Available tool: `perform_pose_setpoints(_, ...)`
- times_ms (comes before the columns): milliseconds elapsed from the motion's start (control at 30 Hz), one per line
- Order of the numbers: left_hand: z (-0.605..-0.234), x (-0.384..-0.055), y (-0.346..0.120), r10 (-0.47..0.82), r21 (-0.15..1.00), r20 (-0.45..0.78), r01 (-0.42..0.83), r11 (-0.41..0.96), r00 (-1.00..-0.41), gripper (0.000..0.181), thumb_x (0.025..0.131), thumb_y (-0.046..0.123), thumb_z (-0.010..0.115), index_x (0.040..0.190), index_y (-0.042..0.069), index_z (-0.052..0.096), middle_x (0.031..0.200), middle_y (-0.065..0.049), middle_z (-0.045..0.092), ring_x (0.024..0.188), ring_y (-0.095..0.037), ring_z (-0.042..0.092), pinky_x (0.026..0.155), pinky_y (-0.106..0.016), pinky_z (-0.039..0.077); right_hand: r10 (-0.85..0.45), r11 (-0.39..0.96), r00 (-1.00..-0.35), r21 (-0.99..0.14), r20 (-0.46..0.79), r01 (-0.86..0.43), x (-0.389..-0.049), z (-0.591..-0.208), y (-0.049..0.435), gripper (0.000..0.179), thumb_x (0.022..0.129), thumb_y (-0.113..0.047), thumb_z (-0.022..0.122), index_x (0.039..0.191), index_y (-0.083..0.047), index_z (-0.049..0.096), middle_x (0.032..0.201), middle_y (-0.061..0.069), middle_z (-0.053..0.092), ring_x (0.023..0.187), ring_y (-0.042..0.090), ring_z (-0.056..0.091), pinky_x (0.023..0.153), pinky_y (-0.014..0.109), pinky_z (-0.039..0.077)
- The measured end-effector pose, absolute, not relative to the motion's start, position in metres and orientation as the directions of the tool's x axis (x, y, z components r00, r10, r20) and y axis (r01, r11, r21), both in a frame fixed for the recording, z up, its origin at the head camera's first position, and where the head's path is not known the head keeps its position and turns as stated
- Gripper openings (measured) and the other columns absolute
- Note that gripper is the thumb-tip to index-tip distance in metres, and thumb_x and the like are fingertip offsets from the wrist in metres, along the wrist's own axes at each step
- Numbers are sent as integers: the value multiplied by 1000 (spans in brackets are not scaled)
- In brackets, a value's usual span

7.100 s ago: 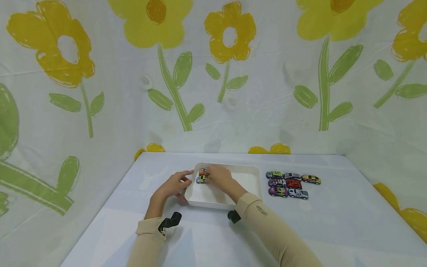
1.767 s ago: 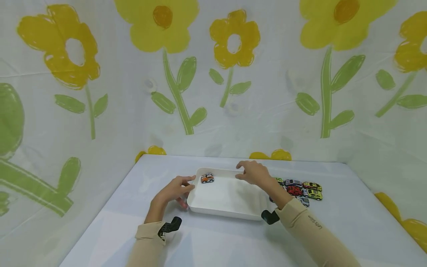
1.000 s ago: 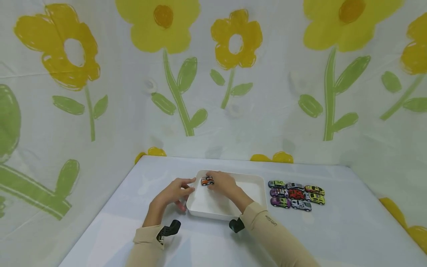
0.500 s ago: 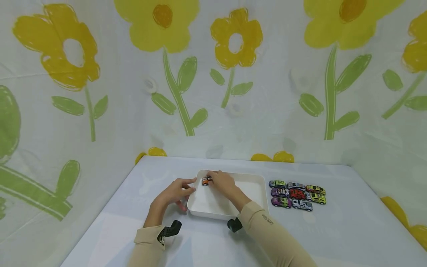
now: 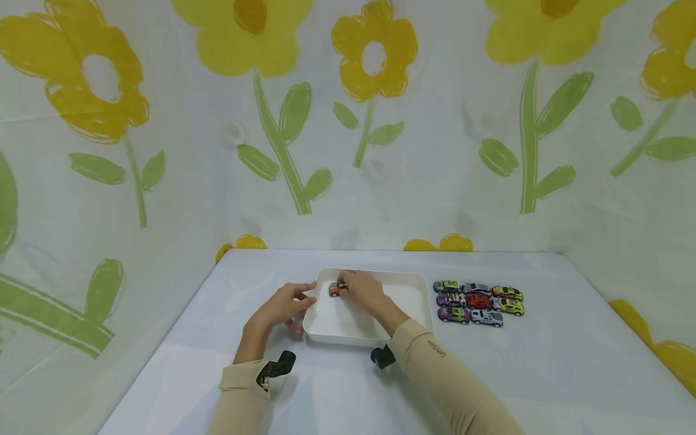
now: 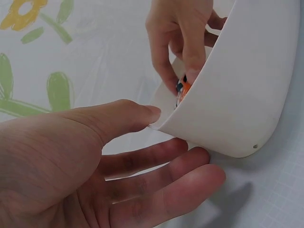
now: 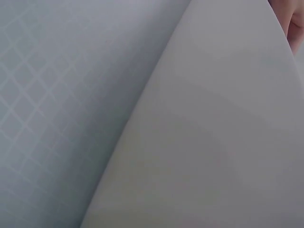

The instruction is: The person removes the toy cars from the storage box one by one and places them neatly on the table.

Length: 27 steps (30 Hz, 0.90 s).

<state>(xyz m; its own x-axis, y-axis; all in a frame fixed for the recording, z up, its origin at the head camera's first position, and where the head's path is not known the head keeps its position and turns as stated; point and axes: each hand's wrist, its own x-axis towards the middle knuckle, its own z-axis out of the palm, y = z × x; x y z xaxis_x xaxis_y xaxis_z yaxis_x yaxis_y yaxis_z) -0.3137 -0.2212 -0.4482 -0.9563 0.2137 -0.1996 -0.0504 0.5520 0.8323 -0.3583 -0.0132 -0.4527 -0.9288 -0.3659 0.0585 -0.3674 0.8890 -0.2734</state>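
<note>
An orange toy car (image 5: 334, 289) sits at the back left of a white tray (image 5: 405, 302), partly covered by fingers. My right hand (image 5: 364, 291) reaches into the tray and pinches this car between thumb and fingers. In the left wrist view the car's orange side (image 6: 185, 90) shows just over the tray wall (image 6: 242, 85). At the tray's left side, my left hand (image 5: 281, 305) holds the rim, thumb on top and fingers against the outside. The right wrist view is mostly filled by the tray's outer wall (image 7: 204, 123).
Several toy cars stand in close rows right of the tray, among them a red car (image 5: 479, 301), a yellow car (image 5: 509, 306) and a silver car (image 5: 486, 318). They rest on a pale table (image 5: 544, 362). A flower-print curtain (image 5: 435, 151) rises behind.
A yellow car that was in the tray now stands among those at the right. My right hand has come back leftward to the orange car and taken hold of it. The left hand stays put.
</note>
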Motion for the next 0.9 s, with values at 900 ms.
perform_pose_setpoints(900,-450,-313,-221,196,829,-181,-43,557,-964,56,97,22,62,149,19,43,111,-13,60,73,-22,62,51,-38,59,-375,898,-927,-244,9,-366,-361,-444,-1,27,92,-32,67,117,-21,69,111,1,72,93,18,62,86,40,55)
